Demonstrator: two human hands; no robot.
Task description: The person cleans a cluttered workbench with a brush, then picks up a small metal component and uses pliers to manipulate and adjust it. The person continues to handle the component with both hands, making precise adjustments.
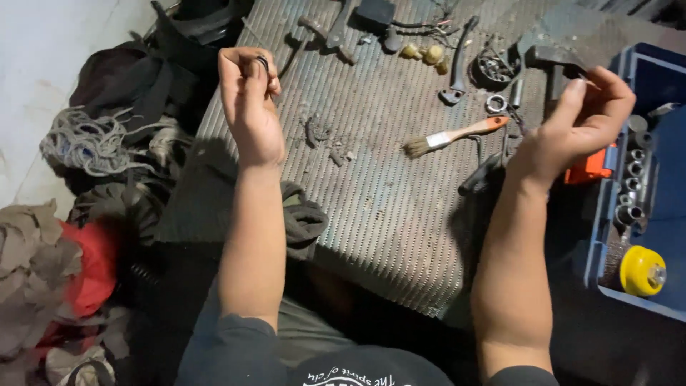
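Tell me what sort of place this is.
Most likely a repair workshop: a ribbed metal work surface strewn with small parts, a paintbrush, and a blue socket case. The left hand pinches a small ring.

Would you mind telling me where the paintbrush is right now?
In the head view, the paintbrush lies on the ribbed metal plate, just left of the right hand, below the metal ring.

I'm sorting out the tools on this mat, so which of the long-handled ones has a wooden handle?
The paintbrush, lying mid-mat with an orange-brown wooden handle, pale ferrule and bristles pointing left. The other long tool above it is all dark metal.
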